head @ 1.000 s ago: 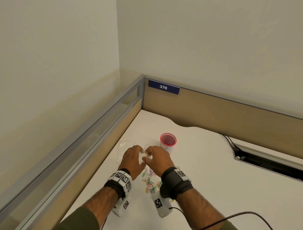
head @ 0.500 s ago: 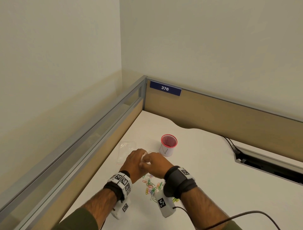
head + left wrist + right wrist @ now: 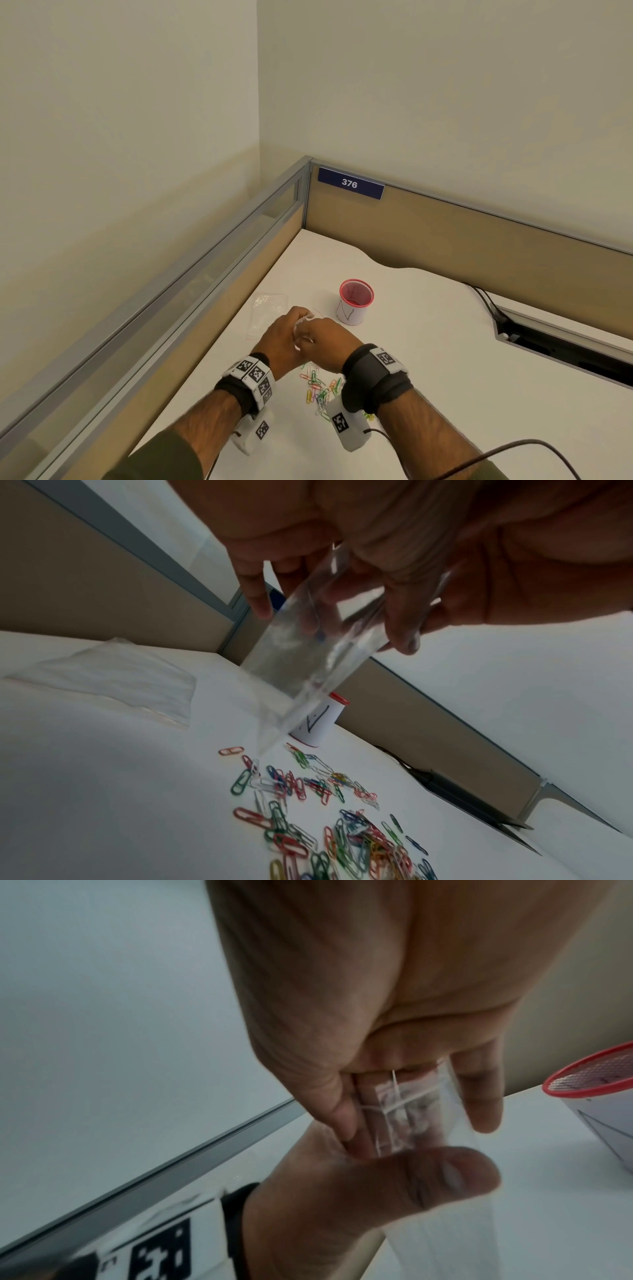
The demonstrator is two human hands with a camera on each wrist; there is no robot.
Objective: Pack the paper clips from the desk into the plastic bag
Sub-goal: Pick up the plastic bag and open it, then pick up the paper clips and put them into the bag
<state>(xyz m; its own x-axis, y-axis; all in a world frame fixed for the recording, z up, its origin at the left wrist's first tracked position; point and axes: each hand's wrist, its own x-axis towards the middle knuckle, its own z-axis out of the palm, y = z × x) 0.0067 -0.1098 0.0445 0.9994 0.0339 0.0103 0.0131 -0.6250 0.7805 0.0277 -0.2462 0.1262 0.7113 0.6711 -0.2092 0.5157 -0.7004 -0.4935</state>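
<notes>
White laminate surface point(image 3: 428, 342) fills a cubicle corner edged by tan partition panels. Above it, both hands meet on a small clear plastic zip bag point(image 3: 308, 647). The left hand point(image 3: 279, 337) and right hand point(image 3: 325, 339) each have fingers point(image 3: 479, 1110) curled round its upper edge, pinching the film near the mouth, while the rest hangs down toward the surface. A loose heap of coloured wire paper clips point(image 3: 335, 831) lies just below the hands, touching neither. I judge the bag light, limp and slippery, best held at the stiffer zip rim and pulled apart there. The clips look light and smooth, prone to tangling and skidding, so pinching small bunches or scooping should suit. A red-rimmed mesh cup point(image 3: 355, 301) stands beyond, a second clear bag point(image 3: 267, 308) lying to its left.
</notes>
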